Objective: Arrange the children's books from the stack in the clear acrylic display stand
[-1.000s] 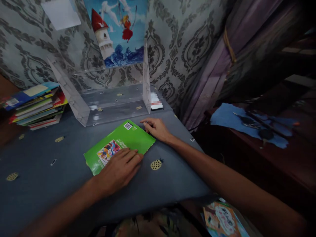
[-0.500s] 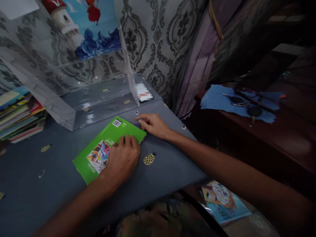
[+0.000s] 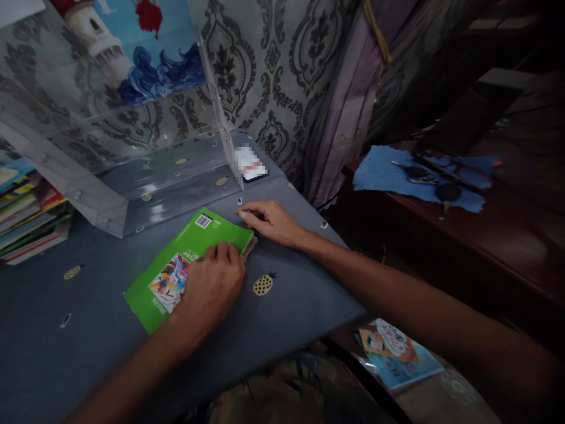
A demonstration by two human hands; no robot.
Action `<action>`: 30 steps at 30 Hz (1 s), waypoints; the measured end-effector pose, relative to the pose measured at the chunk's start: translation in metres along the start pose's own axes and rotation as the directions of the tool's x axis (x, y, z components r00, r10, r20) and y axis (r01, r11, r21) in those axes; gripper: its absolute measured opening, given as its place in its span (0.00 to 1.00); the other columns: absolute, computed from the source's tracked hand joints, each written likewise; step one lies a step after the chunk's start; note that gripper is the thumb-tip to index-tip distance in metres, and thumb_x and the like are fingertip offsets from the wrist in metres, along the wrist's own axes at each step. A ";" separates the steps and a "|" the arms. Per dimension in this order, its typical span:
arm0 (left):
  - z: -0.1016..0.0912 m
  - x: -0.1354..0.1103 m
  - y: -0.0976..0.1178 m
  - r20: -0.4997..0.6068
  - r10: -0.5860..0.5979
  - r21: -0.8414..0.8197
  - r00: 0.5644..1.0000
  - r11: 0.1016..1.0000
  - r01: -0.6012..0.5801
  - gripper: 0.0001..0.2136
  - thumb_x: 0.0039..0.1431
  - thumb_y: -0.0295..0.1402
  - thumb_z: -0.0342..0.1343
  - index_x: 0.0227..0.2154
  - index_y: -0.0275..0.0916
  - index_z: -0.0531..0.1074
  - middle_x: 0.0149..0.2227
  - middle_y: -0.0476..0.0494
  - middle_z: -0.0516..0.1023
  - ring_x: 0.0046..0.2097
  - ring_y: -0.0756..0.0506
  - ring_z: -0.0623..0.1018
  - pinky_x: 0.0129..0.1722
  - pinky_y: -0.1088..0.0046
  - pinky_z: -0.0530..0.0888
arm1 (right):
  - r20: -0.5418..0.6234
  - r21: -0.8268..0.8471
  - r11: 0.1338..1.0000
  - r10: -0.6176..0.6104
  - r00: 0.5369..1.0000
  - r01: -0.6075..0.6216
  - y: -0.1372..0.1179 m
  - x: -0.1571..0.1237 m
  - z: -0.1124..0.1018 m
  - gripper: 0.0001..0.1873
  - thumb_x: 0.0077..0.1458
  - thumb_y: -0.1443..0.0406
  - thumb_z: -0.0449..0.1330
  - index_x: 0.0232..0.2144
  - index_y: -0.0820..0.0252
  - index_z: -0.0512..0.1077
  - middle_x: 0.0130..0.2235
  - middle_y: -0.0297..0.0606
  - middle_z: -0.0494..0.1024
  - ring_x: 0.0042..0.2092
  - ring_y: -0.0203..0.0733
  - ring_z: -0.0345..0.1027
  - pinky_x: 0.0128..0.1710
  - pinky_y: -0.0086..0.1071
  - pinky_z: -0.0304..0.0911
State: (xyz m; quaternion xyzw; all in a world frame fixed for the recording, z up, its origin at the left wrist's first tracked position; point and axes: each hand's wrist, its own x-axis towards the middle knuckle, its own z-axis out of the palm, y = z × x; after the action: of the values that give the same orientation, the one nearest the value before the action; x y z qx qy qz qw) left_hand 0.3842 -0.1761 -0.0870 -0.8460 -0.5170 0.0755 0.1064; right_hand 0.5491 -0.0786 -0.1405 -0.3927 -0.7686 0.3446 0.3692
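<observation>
A green book (image 3: 179, 235) with a barcode and a colourful picture lies at a slant on the grey patterned tablecloth (image 3: 101, 306). My left hand (image 3: 215, 277) is over its right part, fingers curled against the cover and thumb hidden. Beside that hand, the cover's right edge is slightly raised and page edges show. My right hand (image 3: 271, 222) rests just past the book's upper right corner, thumb and forefinger drawn together. Whatever may be between those fingertips is too small to make out.
Behind the book stands a clear acrylic stand (image 3: 110, 218), with a phone (image 3: 251, 164) at its right. Stacked books (image 3: 37, 221) sit far left. A blue cloth (image 3: 375, 174) with tools covers part of the dark red table (image 3: 507, 241). A packaged book (image 3: 399, 353) lies low right.
The view has shifted slightly, moving everything a little left in the picture. The book's right edge now shows more of its pages. Both hands keep nearly the same pose.
</observation>
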 end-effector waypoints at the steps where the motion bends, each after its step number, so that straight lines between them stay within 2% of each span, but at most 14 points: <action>1: 0.001 0.000 0.001 -0.011 0.002 0.012 1.000 1.000 -0.001 0.14 0.70 0.29 0.44 0.39 0.30 0.75 0.37 0.30 0.80 0.38 0.37 0.80 0.28 0.66 0.75 | 0.014 0.000 1.000 -0.010 1.000 0.010 0.000 0.000 -0.001 0.18 0.66 0.57 0.54 0.42 0.65 0.77 0.28 0.33 0.74 0.30 0.36 0.66 0.32 0.29 0.59; 5: 0.007 -0.001 0.006 -0.006 -0.009 0.050 1.000 0.999 0.010 0.15 0.70 0.28 0.44 0.43 0.28 0.76 0.41 0.28 0.80 0.41 0.36 0.80 0.30 0.66 0.76 | 0.145 -0.119 0.985 -0.111 0.983 0.129 0.007 0.001 -0.002 0.24 0.61 0.52 0.62 0.53 0.61 0.73 0.42 0.40 0.79 0.44 0.45 0.71 0.46 0.37 0.65; 8: 0.008 -0.001 0.008 0.025 -0.021 0.050 0.999 0.999 0.020 0.15 0.70 0.29 0.45 0.46 0.28 0.76 0.44 0.27 0.79 0.44 0.35 0.80 0.32 0.65 0.77 | 0.253 -0.296 0.925 -0.164 0.953 0.238 0.013 0.002 -0.002 0.31 0.59 0.49 0.64 0.58 0.59 0.70 0.53 0.47 0.75 0.55 0.54 0.66 0.56 0.49 0.60; 11: 0.007 -0.001 0.009 0.035 -0.017 0.032 0.999 0.999 0.016 0.15 0.70 0.29 0.45 0.47 0.28 0.76 0.46 0.27 0.79 0.46 0.35 0.80 0.34 0.63 0.78 | 0.292 -0.350 0.893 -0.182 0.939 0.282 0.017 0.002 -0.002 0.32 0.61 0.47 0.61 0.61 0.56 0.67 0.57 0.48 0.72 0.58 0.56 0.63 0.59 0.52 0.57; 15: 0.002 -0.002 0.003 0.058 -0.017 -0.031 0.998 0.999 0.019 0.16 0.71 0.36 0.48 0.46 0.30 0.76 0.43 0.29 0.79 0.45 0.35 0.79 0.35 0.62 0.78 | 0.292 -0.354 0.886 -0.200 0.935 0.300 0.018 0.000 -0.002 0.32 0.63 0.48 0.60 0.62 0.57 0.65 0.57 0.48 0.72 0.58 0.55 0.63 0.59 0.50 0.59; 19: 0.008 0.000 -0.022 -0.020 0.010 -0.142 1.000 0.990 -0.013 0.16 0.71 0.37 0.46 0.43 0.34 0.77 0.44 0.34 0.79 0.46 0.37 0.78 0.42 0.60 0.78 | 0.290 -0.358 0.887 -0.193 0.937 0.293 0.015 -0.002 -0.002 0.31 0.63 0.48 0.58 0.62 0.59 0.66 0.56 0.49 0.73 0.58 0.55 0.64 0.59 0.51 0.59; 22: 0.030 0.010 -0.053 -0.135 -0.004 -0.225 0.991 0.974 -0.027 0.16 0.71 0.36 0.47 0.52 0.34 0.74 0.55 0.32 0.76 0.55 0.36 0.75 0.54 0.54 0.74 | 0.281 -0.356 0.890 -0.191 0.941 0.287 0.013 -0.002 -0.002 0.30 0.64 0.47 0.58 0.60 0.57 0.67 0.55 0.48 0.74 0.58 0.56 0.65 0.59 0.53 0.60; 24: 0.049 0.019 -0.073 -0.162 -0.035 -0.290 0.986 0.957 -0.014 0.20 0.71 0.37 0.46 0.60 0.34 0.68 0.62 0.32 0.70 0.63 0.35 0.70 0.61 0.53 0.69 | 0.280 -0.352 0.890 -0.195 0.940 0.289 0.012 -0.002 -0.001 0.29 0.64 0.47 0.57 0.59 0.57 0.68 0.55 0.48 0.75 0.58 0.55 0.66 0.59 0.54 0.59; 27: 0.071 0.029 -0.096 -0.170 -0.035 -0.401 0.985 0.915 -0.036 0.22 0.72 0.40 0.43 0.63 0.36 0.65 0.67 0.35 0.65 0.67 0.38 0.66 0.65 0.55 0.65 | 0.287 -0.340 0.890 -0.211 0.934 0.305 0.011 -0.002 -0.002 0.27 0.64 0.49 0.58 0.58 0.55 0.69 0.56 0.47 0.74 0.59 0.55 0.66 0.60 0.55 0.59; 30: 0.081 0.032 -0.104 -0.184 -0.019 -0.457 0.983 0.887 -0.068 0.23 0.72 0.41 0.42 0.63 0.35 0.65 0.67 0.36 0.65 0.68 0.38 0.64 0.67 0.56 0.62 | 0.292 -0.330 0.887 -0.230 0.928 0.324 0.013 -0.002 -0.002 0.25 0.64 0.50 0.58 0.58 0.54 0.69 0.57 0.47 0.74 0.58 0.54 0.66 0.59 0.55 0.61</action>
State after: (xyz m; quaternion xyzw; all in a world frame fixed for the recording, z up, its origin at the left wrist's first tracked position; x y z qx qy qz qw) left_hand 0.2907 -0.0932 -0.1388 -0.8568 -0.4974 -0.1264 -0.0511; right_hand 0.5557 -0.0737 -0.1509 -0.2955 -0.9078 0.1815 0.2358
